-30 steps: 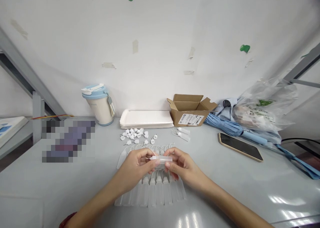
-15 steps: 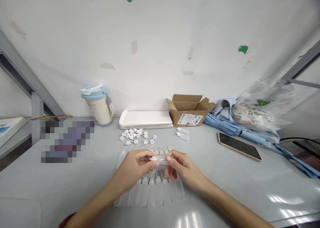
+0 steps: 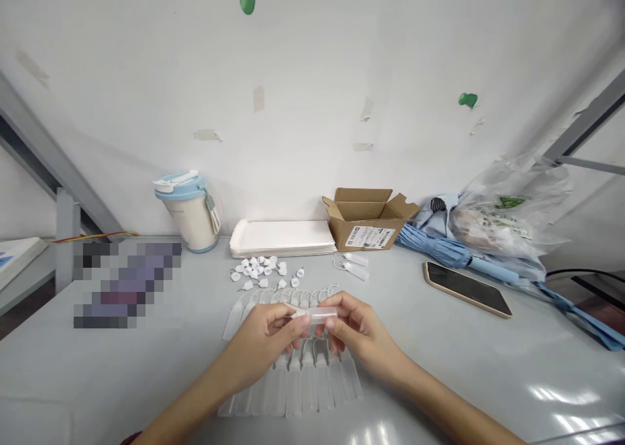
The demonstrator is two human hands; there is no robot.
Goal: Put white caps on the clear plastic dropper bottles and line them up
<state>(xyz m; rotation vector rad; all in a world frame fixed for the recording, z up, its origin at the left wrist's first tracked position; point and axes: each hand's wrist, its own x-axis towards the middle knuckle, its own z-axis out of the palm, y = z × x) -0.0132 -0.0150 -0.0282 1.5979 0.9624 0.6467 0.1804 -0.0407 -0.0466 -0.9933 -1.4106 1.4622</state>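
Between my two hands lies a small translucent plastic bottle (image 3: 323, 313), level, its white capped end to the left. My left hand (image 3: 272, 333) pinches the cap end between thumb and fingers. Around the bottle's right end my right hand (image 3: 352, 324) has its thumb below and fingers behind. Below them, a row of similar bottles (image 3: 293, 389) with looped strings lies side by side. A second row (image 3: 235, 316) behind is partly covered by my hands. Loose white caps (image 3: 258, 268) sit in a cluster farther back.
Along the wall stand a blue-lidded cup (image 3: 192, 214), a stack of white trays (image 3: 283, 238) and an open cardboard box (image 3: 368, 220). Two bottles (image 3: 355, 270) lie before the box. At right are a phone (image 3: 467, 290), a folded blue umbrella (image 3: 439, 246) and a plastic bag (image 3: 508, 214).
My right hand's fingers have shifted on the bottle, so more of its body shows. The left hand still holds the cap end. The view has tilted slightly.
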